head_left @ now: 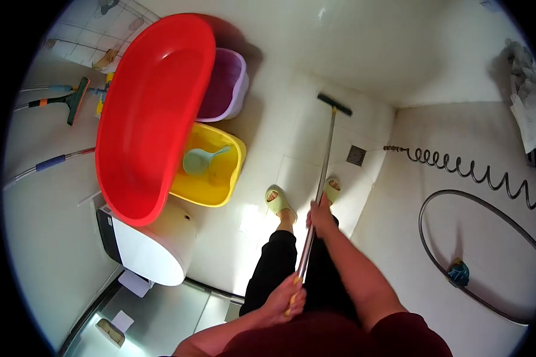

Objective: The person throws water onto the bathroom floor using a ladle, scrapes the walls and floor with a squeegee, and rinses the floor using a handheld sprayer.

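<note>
A floor brush with a long metal handle point(326, 152) runs from my body out over the pale floor. Its narrow dark head point(335, 104) rests on the tiles, short of the floor drain point(356, 156); whether the underside has bristles or a rubber blade I cannot make out. Lower down, my left hand point(284, 297) is wrapped round the yellowish grip end. Farther along the shaft, my right hand point(321, 218) is closed round the metal tube, above my feet in green slippers point(278, 201).
To the left, a large red tub point(155, 113) leans beside a purple basin point(227, 86) and a yellow basin point(220, 189) holding a light-blue dipper point(199, 162). A white toilet point(152, 253) stands below them. A coiled hose point(452, 163) crosses the right wall.
</note>
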Demonstrator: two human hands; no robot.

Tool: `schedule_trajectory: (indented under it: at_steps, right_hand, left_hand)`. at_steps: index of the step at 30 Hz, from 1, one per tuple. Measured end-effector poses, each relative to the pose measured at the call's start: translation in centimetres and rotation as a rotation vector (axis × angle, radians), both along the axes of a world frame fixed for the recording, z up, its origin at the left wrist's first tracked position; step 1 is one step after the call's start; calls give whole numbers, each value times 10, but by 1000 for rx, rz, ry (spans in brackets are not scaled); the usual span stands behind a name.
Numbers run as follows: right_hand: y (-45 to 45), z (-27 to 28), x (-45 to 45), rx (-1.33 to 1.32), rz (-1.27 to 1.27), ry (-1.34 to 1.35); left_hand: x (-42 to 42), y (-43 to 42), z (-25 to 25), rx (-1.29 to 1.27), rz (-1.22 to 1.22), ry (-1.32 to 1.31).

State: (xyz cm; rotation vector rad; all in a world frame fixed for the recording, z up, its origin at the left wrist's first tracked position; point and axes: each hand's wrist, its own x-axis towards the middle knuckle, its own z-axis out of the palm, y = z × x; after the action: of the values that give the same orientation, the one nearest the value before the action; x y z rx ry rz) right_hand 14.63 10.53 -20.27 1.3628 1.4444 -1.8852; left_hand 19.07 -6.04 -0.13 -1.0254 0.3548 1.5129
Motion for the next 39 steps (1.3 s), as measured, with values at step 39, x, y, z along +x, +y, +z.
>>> schedule_trajectory:
  at_steps: [39]
  right_hand:
    - [137, 264, 178, -290, -638, -53]
  left_hand:
    - [-18, 321, -148, 500, -1450, 2651]
